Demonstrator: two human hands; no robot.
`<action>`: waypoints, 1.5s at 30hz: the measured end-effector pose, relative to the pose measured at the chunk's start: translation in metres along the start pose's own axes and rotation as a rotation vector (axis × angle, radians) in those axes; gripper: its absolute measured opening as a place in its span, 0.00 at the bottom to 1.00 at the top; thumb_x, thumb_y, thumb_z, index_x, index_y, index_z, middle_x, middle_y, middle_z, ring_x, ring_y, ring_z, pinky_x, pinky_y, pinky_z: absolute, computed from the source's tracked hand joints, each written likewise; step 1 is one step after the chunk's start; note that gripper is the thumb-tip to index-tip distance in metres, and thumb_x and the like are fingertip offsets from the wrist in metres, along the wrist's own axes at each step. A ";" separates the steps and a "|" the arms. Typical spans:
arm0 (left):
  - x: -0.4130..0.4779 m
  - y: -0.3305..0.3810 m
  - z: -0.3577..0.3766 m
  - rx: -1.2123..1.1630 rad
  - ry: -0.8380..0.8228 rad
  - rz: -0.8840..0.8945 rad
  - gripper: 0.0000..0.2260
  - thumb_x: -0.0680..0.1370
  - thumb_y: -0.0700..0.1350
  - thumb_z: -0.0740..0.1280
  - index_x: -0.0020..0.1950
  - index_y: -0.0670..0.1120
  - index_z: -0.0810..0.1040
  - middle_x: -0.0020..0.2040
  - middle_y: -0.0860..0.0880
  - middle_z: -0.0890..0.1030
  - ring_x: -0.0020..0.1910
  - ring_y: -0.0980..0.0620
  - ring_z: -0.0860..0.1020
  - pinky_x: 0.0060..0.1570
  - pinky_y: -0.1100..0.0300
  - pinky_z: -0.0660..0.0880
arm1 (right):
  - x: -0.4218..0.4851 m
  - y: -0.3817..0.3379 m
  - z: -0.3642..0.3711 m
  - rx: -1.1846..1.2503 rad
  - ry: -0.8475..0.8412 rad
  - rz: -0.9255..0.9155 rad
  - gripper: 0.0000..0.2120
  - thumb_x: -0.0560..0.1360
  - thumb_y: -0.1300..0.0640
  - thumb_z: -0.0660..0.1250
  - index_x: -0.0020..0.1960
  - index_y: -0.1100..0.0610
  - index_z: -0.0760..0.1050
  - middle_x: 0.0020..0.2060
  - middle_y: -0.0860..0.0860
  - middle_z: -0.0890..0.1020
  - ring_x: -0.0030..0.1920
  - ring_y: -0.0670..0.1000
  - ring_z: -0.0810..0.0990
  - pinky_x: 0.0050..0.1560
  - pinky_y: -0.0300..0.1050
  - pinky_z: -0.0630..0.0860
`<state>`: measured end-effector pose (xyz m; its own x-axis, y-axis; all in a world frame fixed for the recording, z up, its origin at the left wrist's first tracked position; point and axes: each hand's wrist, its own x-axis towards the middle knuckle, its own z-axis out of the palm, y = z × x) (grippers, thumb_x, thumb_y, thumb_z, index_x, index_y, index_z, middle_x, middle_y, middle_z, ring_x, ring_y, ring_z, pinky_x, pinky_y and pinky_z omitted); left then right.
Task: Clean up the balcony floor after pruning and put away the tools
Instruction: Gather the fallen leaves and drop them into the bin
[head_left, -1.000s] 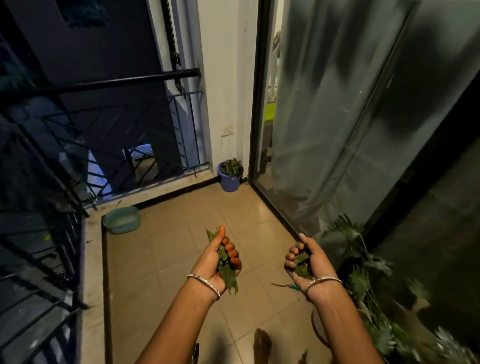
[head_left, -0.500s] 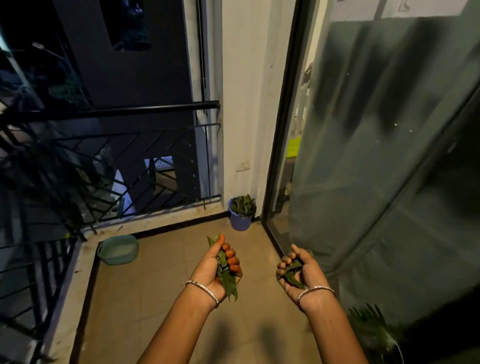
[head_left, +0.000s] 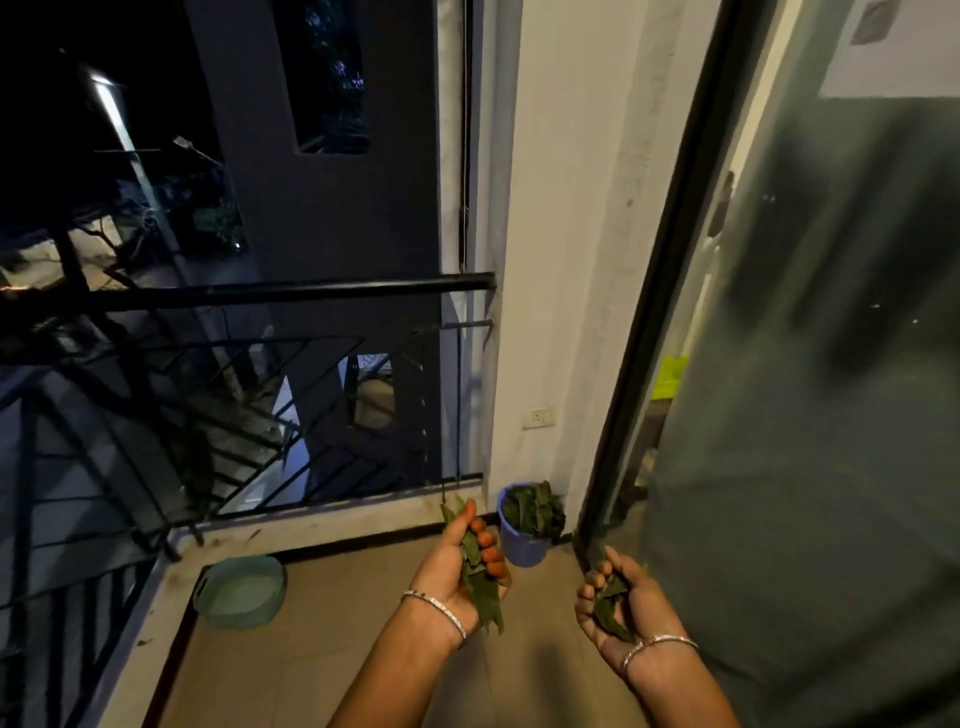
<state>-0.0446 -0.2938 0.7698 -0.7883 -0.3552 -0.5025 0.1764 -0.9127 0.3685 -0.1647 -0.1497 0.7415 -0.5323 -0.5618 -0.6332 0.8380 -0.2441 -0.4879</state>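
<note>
Green, pointed leaves (head_left: 480, 582) lay gripped in the curled left hand (head_left: 457, 566); the cupped right hand (head_left: 621, 605) held darker clippings (head_left: 610, 605). Ahead, a blue plastic bucket (head_left: 522, 545) brimmed with leaves beside the tiled floor (head_left: 322, 639).

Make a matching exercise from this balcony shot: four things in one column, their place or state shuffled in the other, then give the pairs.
Things:
1. blue bucket
2. green basin
3. left hand
4. wall socket

Place or state:
A. on the white wall
B. grips long leaves
C. on the floor near the railing
D. in the corner, full of cut leaves

Pairs: 1-D, 2-C, 3-B, 4-A.
</note>
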 end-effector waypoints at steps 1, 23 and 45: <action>0.016 0.012 0.008 -0.002 0.001 0.003 0.17 0.77 0.51 0.66 0.30 0.47 0.69 0.24 0.51 0.67 0.18 0.55 0.66 0.19 0.67 0.63 | 0.016 -0.008 0.012 -0.004 0.007 0.006 0.17 0.80 0.54 0.59 0.33 0.54 0.64 0.21 0.50 0.67 0.20 0.49 0.68 0.19 0.38 0.66; 0.391 0.135 0.083 0.202 0.236 -0.087 0.11 0.79 0.49 0.66 0.38 0.47 0.73 0.24 0.50 0.73 0.20 0.52 0.72 0.22 0.65 0.69 | 0.322 -0.196 0.125 0.014 0.168 -0.075 0.17 0.78 0.54 0.65 0.31 0.54 0.69 0.27 0.50 0.70 0.27 0.50 0.70 0.28 0.43 0.68; 0.807 0.063 -0.087 0.329 0.542 -0.385 0.25 0.83 0.53 0.55 0.76 0.41 0.64 0.76 0.41 0.64 0.74 0.40 0.64 0.66 0.50 0.65 | 0.579 -0.168 -0.013 -0.081 0.679 0.187 0.14 0.79 0.58 0.65 0.35 0.57 0.71 0.23 0.50 0.72 0.23 0.49 0.71 0.24 0.42 0.70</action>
<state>-0.6184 -0.6558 0.3199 -0.3421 -0.1502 -0.9276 -0.3066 -0.9153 0.2613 -0.6155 -0.4237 0.4491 -0.3589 0.0352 -0.9327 0.9253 -0.1173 -0.3605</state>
